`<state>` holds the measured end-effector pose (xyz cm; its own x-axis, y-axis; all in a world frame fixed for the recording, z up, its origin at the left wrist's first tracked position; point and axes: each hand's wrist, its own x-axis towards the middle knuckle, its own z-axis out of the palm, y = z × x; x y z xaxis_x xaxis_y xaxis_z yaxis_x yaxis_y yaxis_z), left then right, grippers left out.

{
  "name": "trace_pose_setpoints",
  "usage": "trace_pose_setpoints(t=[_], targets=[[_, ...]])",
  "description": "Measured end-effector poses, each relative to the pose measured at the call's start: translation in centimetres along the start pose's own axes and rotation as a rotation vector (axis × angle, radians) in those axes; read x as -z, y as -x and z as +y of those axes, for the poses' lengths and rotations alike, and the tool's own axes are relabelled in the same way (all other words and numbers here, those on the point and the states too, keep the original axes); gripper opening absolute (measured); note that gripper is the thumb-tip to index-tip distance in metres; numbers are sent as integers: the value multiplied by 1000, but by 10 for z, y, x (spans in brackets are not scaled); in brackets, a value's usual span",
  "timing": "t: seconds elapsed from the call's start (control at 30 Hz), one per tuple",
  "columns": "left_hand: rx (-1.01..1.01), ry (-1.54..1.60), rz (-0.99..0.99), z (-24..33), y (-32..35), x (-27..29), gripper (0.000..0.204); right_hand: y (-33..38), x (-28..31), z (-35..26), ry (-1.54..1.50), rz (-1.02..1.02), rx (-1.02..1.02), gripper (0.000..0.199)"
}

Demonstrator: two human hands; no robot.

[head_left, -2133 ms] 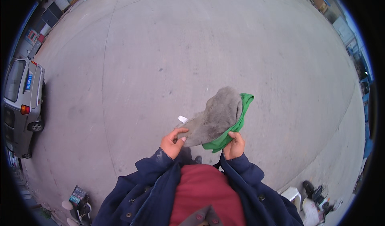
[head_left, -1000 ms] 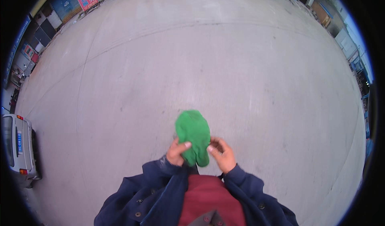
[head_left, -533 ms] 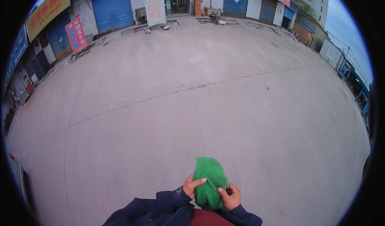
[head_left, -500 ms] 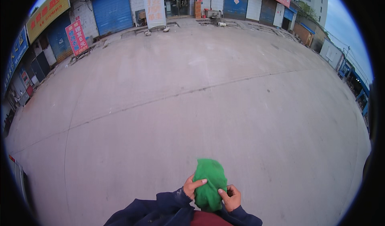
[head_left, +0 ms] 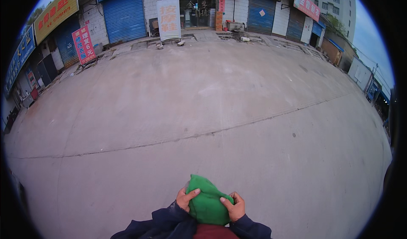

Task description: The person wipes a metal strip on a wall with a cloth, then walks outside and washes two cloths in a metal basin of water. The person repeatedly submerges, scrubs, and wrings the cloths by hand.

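A bunched green cloth [head_left: 207, 205] is held up close in front of my body, at the bottom middle of the view. My left hand [head_left: 185, 199] grips its left side, with the thumb lying over the front. On the right edge, my right hand [head_left: 234, 206] pinches the fabric between thumb and fingers. The cloth's upper left corner sticks up in a point, and its top edge slopes down toward my right hand. Most of the fingers behind the cloth are hidden, and so is anything it may cover.
Wide grey concrete ground [head_left: 169, 111] with a long crack lies ahead. At the far side stand a white sign board [head_left: 168, 20], a red sign [head_left: 84, 45], blue roller shutters [head_left: 124, 17] and a glass doorway [head_left: 197, 12]. Buildings line the left and right.
Both hands and the green cloth have shifted left in view. The cloth is spread wider, its top edge now slanting. The shopfronts and ground crack sit lower in the picture.
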<state>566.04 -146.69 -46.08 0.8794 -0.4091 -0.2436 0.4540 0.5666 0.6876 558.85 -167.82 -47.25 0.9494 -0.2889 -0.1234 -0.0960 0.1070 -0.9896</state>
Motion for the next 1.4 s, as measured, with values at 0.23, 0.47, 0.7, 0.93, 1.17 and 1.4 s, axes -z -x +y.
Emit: trace_pose_setpoints(t=[0.23, 0.47, 0.7, 0.93, 1.17, 1.4], targets=[[149, 34, 21, 31, -289, -25, 41, -272, 31, -18, -57, 137, -61, 27], [246, -81, -198, 87, -562, -98, 40, -501, 81, -65, -211, 296, 26, 26], [199, -165, -122, 122, -867, -140, 43, -834, 132, -54, -185, 252, -52, 23], [161, -31, -11, 171, -1133, -215, 43, -1150, 196, -137, -93, 101, -16, 22], [187, -70, 82, 218, -1425, -222, 38, -1429, 205, -124, -77, 79, -74, 19], [164, -77, -99, 296, -1688, -268, 38, -1673, 221, -204, -100, 200, -44, 12]])
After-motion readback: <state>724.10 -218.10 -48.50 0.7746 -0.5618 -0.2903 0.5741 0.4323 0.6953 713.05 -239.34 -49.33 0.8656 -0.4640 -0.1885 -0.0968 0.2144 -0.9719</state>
